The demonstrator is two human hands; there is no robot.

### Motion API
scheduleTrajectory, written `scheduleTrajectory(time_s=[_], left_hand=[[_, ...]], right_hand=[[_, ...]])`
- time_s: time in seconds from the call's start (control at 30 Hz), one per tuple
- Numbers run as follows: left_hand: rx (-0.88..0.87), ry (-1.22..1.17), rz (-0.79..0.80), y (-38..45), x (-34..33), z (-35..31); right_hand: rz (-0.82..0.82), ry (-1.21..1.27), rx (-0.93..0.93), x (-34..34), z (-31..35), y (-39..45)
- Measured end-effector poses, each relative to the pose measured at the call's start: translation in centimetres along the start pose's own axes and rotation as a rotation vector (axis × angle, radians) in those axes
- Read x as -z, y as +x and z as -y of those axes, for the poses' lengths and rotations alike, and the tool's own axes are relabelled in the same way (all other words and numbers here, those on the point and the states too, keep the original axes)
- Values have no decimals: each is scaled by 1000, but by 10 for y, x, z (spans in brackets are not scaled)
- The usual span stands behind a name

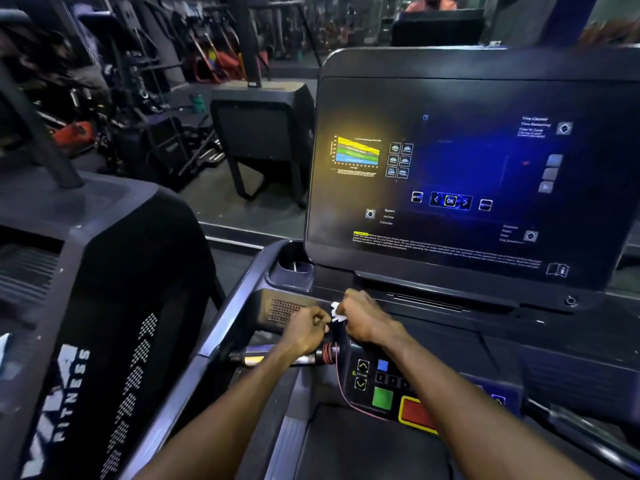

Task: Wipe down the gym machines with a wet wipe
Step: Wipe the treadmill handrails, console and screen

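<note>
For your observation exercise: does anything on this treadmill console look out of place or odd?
One thing: a thin red cord hangs loose from the handlebar, trailing across the button panel beside the green button. Both hands grip a white wipe above it. Nothing looks spilled or broken.

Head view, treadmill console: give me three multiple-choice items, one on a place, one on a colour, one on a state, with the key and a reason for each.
1. Where is the wipe?
A. on the screen
B. between the two hands, below the screen
C. in the cup holder

2. What colour is the button just left of the red button?
A. green
B. white
C. orange

3. What is the right hand doing?
A. lying flat on the screen
B. hanging idle
C. gripping the wipe

Key: 1 B, the white wipe shows between the left hand and the right hand, under the screen. 2 A, the green button sits beside the red one. 3 C, its fingers curl round the wipe's edge.
</note>
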State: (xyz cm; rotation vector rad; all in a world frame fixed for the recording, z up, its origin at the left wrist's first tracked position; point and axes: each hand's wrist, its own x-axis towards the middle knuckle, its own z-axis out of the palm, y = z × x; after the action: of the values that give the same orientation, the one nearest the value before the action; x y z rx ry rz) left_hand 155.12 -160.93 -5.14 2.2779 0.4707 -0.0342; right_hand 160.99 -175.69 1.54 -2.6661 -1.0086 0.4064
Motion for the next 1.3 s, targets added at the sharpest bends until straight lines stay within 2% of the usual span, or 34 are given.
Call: scheduleTrajectory(time_s=[0.13,0.37,0.57,0.77,0.87,0.93,1.0,1.17,1.3], left_hand=[[-12,24,-14,-5,-2,-3],[22,-108,52,-11,-4,0],[59,-83,74,-9,-6,8],[101,-11,125,-9,-7,2],[98,83,99,-12,-6,-3],[109,122,89,-12,-7,-4],[118,108,106,-13,-6,-6],[81,51,138,-13,-3,-6],[68,-86,113,-5,-2,3]], right_hand=[[129,59,-28,13,7,-2],[82,125,-95,13,-16,8],[183,160,-97,25,-12,-1],[2,218,-183,3,-28,-6],[-36,249,-170,-3,-21,-27],[-6,310,-181,2,-19,-39],[22,338,-231,8,-23,-35],[-92,298,-365,-8,-25,-21],[-168,237,-299,-23,-8,-49]])
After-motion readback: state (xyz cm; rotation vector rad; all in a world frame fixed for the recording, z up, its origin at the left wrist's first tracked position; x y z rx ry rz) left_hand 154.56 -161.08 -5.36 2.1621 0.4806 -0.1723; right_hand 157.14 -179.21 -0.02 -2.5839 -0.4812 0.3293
